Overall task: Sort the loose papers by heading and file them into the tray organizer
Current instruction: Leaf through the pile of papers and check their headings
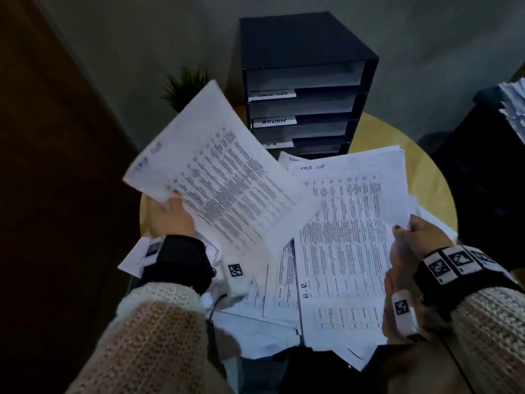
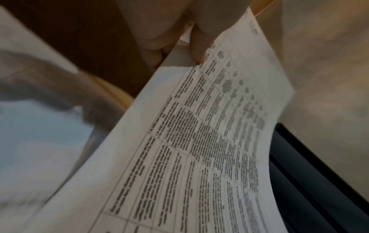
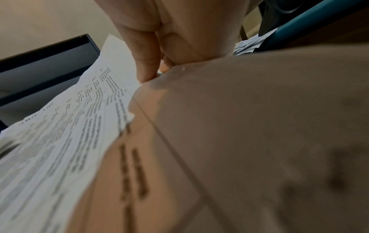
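My left hand [image 1: 170, 214] pinches the edge of a printed sheet [image 1: 221, 180] headed "Task List" and holds it tilted above the table; in the left wrist view the thumb [image 2: 199, 47] presses on that sheet [image 2: 199, 141]. My right hand [image 1: 409, 237] grips the right edge of a stack of papers [image 1: 349, 223] whose top page reads "Task List"; the right wrist view shows fingers [image 3: 145, 63] on that stack [image 3: 60, 134]. A sheet marked "H.R." [image 1: 306, 288] lies beneath. The black tray organizer [image 1: 306, 86] stands behind, with shelf labels "Task List", "Admin" [image 1: 274, 121] and "H.R.".
Loose papers [image 1: 270, 322] cover the round yellow table [image 1: 397, 137]. A small green plant [image 1: 184, 86] stands left of the organizer. Another pile of papers [image 1: 514, 100] sits on dark furniture at the right. A brown wall or door fills the left side.
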Tool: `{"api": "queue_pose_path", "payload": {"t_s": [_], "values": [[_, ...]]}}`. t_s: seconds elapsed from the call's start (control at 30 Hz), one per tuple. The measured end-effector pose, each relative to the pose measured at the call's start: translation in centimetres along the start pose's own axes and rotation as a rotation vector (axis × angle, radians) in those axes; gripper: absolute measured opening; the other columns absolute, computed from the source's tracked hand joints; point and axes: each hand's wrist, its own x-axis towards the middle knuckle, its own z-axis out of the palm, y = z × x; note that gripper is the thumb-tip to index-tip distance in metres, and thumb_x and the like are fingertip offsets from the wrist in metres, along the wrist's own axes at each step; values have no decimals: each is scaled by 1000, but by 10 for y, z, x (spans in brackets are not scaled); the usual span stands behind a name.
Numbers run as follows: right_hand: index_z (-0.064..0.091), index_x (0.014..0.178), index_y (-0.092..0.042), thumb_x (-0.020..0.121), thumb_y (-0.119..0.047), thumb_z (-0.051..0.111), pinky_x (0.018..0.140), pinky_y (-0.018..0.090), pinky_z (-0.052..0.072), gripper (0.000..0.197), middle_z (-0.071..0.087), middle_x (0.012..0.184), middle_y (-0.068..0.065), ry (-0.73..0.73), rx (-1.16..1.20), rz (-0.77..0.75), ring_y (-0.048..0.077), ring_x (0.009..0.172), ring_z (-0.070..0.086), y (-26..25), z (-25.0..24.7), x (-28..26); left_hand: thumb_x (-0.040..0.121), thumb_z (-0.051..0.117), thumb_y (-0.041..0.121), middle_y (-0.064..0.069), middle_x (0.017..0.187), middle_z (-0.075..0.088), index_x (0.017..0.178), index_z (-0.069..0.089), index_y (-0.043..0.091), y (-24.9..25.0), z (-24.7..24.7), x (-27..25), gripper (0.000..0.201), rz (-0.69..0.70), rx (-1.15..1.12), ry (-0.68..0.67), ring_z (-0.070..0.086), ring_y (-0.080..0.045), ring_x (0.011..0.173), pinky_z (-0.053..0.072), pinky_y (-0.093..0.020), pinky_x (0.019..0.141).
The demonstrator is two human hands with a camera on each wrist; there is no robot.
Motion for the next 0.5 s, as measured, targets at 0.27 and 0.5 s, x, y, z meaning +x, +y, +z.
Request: {"api": "queue_pose_path", "payload": {"t_s": [0.27,0.5], "values": [[52,102,11,93,-17,51,77,34,37,29,58,100,31,-14,-29,30,40,102,55,-2,-3,3,88,48,7,-6,113,66,122,57,12,72,-6,45,36,384,-75,-31,61,-22,110,47,-28,94],[56,111,4,95,-14,49,76,28,30,26,60,107,26,-9,90,35,35,103,55,1,-11,2,75,41,17,-11,113,65,122,59,17,108,-10,66,51,411,-203,135,52,-32,113,50,-28,91]]}}
